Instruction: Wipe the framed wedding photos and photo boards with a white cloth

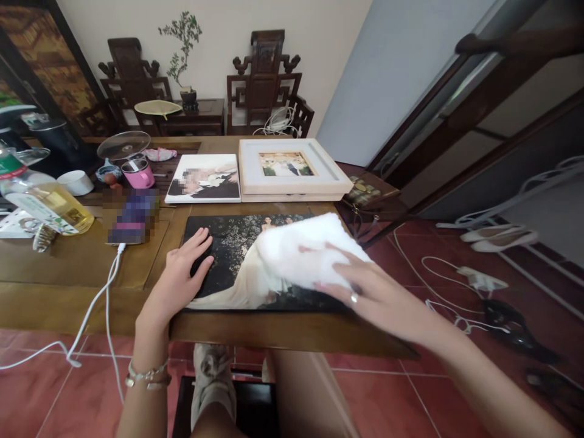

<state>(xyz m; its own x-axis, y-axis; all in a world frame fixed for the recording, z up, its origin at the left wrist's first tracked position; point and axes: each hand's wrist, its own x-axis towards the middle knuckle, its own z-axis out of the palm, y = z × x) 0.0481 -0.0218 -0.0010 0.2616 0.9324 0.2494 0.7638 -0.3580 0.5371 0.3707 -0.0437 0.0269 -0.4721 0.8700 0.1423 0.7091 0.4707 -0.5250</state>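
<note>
A large dark photo panel (pixel 228 267) lies flat at the table's front edge, showing a figure in a long pale dress. My left hand (pixel 187 264) rests open on its left side, fingers stretched out over the surface. A fluffy white cloth (pixel 292 243) covers part of the panel's right half. My right hand (pixel 356 280), wearing a ring, holds this cloth against the panel and is slightly blurred. The cloth hides some of the picture beneath it.
Behind the panel are a white-edged photo print (pixel 205 177) and a framed picture (pixel 292 170). Left on the table (pixel 68 267) are a phone (pixel 132 219) with a white cable, a pink mug (pixel 139 174) and a bottle of yellow liquid (pixel 55 204). Cords lie on the floor at right.
</note>
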